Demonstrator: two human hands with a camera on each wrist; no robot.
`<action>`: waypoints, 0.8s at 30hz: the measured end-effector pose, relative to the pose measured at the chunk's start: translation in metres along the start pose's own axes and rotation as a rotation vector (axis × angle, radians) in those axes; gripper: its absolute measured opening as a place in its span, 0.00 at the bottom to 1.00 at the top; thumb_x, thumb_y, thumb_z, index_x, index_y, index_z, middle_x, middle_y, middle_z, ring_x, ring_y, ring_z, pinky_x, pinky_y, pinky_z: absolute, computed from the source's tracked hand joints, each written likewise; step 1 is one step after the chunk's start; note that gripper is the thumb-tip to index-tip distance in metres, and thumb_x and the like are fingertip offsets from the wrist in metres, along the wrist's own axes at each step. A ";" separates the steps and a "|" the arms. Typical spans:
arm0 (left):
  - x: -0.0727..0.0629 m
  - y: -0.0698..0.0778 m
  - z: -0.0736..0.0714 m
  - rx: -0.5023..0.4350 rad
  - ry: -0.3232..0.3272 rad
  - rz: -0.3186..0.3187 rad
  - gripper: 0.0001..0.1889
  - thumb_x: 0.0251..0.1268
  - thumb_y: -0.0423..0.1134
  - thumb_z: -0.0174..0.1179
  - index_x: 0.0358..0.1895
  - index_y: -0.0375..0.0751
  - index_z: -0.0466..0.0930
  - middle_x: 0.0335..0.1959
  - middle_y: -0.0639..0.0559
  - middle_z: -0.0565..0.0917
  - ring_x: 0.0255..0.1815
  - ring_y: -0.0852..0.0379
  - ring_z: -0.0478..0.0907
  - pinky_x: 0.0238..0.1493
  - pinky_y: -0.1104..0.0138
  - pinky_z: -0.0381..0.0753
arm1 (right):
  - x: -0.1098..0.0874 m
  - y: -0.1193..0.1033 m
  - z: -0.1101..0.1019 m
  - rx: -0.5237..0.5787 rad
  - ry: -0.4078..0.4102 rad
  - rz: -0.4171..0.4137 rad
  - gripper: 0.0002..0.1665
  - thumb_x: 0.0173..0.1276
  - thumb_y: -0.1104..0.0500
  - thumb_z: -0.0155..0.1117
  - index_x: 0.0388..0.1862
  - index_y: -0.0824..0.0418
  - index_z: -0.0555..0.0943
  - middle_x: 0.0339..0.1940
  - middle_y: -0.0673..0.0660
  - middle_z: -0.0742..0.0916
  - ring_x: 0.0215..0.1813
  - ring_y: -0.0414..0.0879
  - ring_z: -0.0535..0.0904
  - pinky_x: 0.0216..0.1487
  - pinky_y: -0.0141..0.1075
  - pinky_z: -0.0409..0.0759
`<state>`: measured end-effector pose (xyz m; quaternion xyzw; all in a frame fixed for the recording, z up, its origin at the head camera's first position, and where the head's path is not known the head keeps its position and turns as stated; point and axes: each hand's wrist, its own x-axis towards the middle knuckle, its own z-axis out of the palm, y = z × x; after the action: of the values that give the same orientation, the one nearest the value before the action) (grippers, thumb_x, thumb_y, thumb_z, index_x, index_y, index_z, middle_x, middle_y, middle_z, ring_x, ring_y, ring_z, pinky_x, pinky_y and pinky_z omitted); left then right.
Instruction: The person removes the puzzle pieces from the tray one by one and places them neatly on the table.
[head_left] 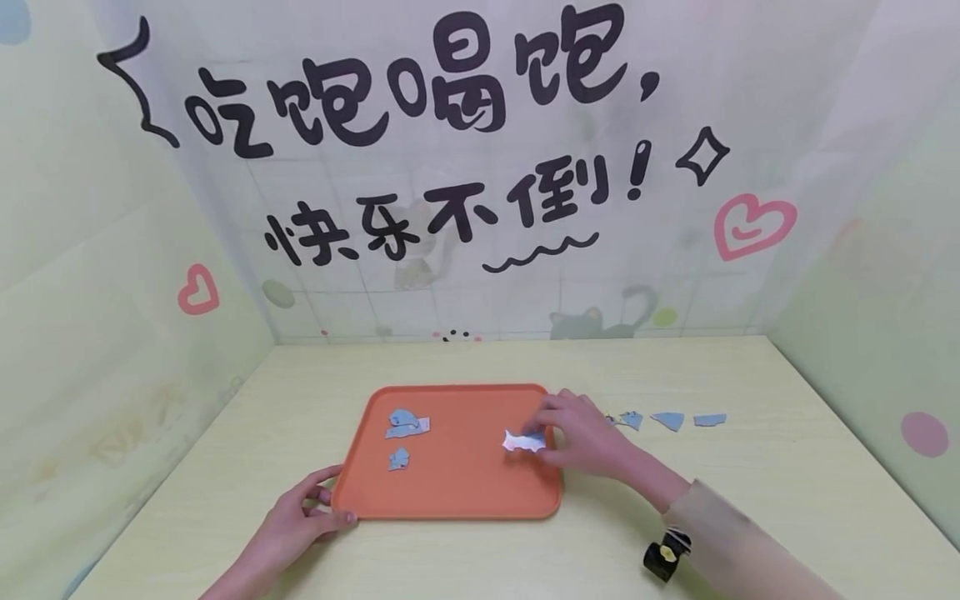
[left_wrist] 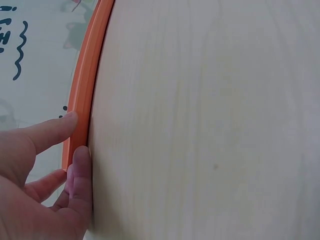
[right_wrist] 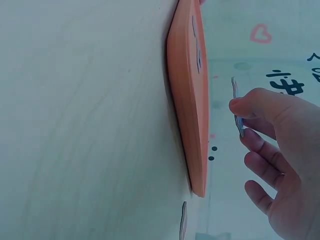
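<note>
An orange tray [head_left: 450, 487] lies on the table in the head view. At its near left corner my left hand [head_left: 300, 510] grips it, the thumb on the rim and the fingers along the side. The tray's outer wall [left_wrist: 82, 90] runs past those fingers in the left wrist view. Over the tray's right side, my right hand [head_left: 581, 433] pinches a torn-edged paper piece [head_left: 517, 442] between thumb and fingers. Seen edge-on in the right wrist view, that piece [right_wrist: 234, 89] is held above the tray. Blue paper pieces [head_left: 401, 429] and a smaller blue piece [head_left: 399, 459] lie on the tray's left.
More blue paper pieces lie in a row right of the tray: one beside the right hand [head_left: 633, 421], a triangular piece [head_left: 668, 422] and a strip-like piece [head_left: 709, 420]. Behind the pale wooden table [head_left: 645, 542] stands a printed wall [head_left: 465, 308], with side walls left and right.
</note>
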<state>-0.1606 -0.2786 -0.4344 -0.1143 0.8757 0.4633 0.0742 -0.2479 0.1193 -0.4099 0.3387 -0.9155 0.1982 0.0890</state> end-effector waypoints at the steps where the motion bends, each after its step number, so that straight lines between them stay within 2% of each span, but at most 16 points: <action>1: 0.000 0.000 0.000 0.002 0.000 0.001 0.43 0.52 0.39 0.74 0.73 0.41 0.64 0.45 0.45 0.74 0.34 0.57 0.73 0.32 0.69 0.82 | -0.003 0.002 -0.001 0.003 0.013 -0.006 0.14 0.56 0.55 0.74 0.43 0.46 0.87 0.41 0.43 0.84 0.44 0.40 0.71 0.44 0.34 0.65; 4: -0.001 0.000 0.000 0.007 0.000 0.004 0.43 0.52 0.39 0.74 0.72 0.41 0.64 0.45 0.45 0.74 0.34 0.57 0.73 0.32 0.70 0.82 | -0.012 0.007 -0.003 0.000 0.049 -0.027 0.14 0.55 0.55 0.75 0.42 0.46 0.87 0.39 0.43 0.84 0.43 0.40 0.71 0.43 0.34 0.66; 14: -0.001 0.002 0.000 0.006 0.001 0.006 0.43 0.52 0.39 0.74 0.72 0.40 0.64 0.45 0.45 0.74 0.34 0.57 0.73 0.32 0.69 0.81 | -0.042 0.024 -0.008 -0.017 0.098 -0.008 0.15 0.53 0.57 0.76 0.40 0.46 0.87 0.38 0.43 0.84 0.43 0.40 0.72 0.43 0.33 0.68; 19: -0.001 0.002 0.000 0.001 -0.003 0.002 0.43 0.52 0.39 0.74 0.73 0.40 0.64 0.45 0.45 0.73 0.35 0.56 0.73 0.32 0.69 0.81 | -0.053 0.029 -0.010 -0.028 0.092 0.034 0.14 0.52 0.57 0.77 0.39 0.47 0.87 0.35 0.42 0.83 0.41 0.39 0.71 0.42 0.34 0.71; 24: -0.001 0.002 0.000 -0.003 -0.005 -0.006 0.43 0.53 0.39 0.74 0.73 0.41 0.63 0.46 0.45 0.73 0.35 0.56 0.73 0.32 0.69 0.81 | -0.062 0.034 -0.010 -0.033 0.075 0.042 0.14 0.53 0.58 0.77 0.39 0.48 0.87 0.36 0.42 0.84 0.41 0.38 0.71 0.44 0.35 0.72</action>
<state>-0.1601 -0.2778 -0.4323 -0.1159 0.8745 0.4646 0.0776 -0.2233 0.1829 -0.4296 0.3103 -0.9215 0.1974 0.1246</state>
